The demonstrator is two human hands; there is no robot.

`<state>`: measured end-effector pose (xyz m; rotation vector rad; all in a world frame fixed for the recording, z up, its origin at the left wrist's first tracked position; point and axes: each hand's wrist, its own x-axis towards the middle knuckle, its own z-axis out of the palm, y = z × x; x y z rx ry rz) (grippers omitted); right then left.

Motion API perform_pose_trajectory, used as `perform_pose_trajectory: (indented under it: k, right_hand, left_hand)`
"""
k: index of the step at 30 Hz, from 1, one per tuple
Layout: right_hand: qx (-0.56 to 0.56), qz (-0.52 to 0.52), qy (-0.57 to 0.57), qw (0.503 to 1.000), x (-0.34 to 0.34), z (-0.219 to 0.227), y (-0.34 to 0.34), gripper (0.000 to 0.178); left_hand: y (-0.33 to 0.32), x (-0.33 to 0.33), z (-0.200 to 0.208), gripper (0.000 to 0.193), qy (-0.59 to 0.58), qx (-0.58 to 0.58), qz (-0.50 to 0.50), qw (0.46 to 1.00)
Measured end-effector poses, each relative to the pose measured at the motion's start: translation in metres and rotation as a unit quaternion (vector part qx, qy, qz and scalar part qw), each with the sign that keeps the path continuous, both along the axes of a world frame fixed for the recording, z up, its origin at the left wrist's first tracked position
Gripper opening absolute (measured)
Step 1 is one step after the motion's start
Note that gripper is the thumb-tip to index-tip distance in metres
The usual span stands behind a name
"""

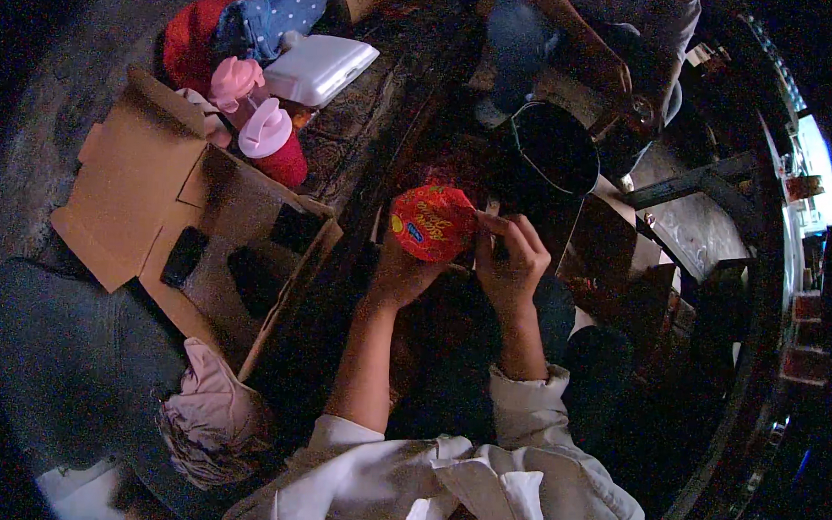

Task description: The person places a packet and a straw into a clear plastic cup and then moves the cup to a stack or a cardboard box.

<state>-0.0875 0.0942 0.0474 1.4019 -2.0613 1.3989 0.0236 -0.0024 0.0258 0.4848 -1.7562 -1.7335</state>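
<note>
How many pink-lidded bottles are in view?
2. One is left of the white box; the other, with a red body, is just nearer the wearer. More may be hidden in the dark areas.

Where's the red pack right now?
In the head view, the red pack is near the centre, in the left hand, with the right hand at its right edge; the cardboard box lies to its left.
</note>
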Motion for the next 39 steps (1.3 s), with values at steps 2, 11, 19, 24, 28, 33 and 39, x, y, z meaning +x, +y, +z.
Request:
perform_pose_trajectory:
  k: [2,11,19,24,28,33,39]
  right_hand:
    - [0.008,-0.007,0.017,1.0,-0.001,-0.003,0.0,0.023]
    - [0.016,0.034,-0.034,0.999,-0.015,-0.012,-0.003,0.025]
    - [-0.002,0.031,-0.009,0.999,-0.012,-0.011,-0.001,0.022]
    - [-0.018,0.011,-0.008,1.0,-0.006,-0.017,-0.002,0.025]
    - [-0.006,-0.01,0.011,1.0,-0.01,-0.024,-0.001,0.028]
    - [-0.014,0.014,-0.015,1.0,-0.008,-0.014,-0.003,0.027]
    - [-0.028,0.016,-0.048,0.998,-0.007,-0.004,-0.003,0.021]
  left_hand:
    - [0.0,0.002,0.003,0.058,0.015,-0.004,-0.005,1.0]
    - [0.002,-0.002,-0.002,0.064,-0.031,-0.029,0.008,0.999]
    - [0.001,-0.003,-0.013,0.072,0.007,-0.003,0.045,0.999]
    - [0.001,-0.01,-0.025,0.073,0.038,-0.002,0.05,0.998]
    - [0.004,-0.006,-0.02,0.072,0.062,0.033,0.013,0.997]
    - [0.007,-0.003,-0.019,0.071,0.098,0.14,-0.007,0.985]
    - [0.001,-0.003,-0.005,0.065,-0.042,-0.07,0.053,0.995]
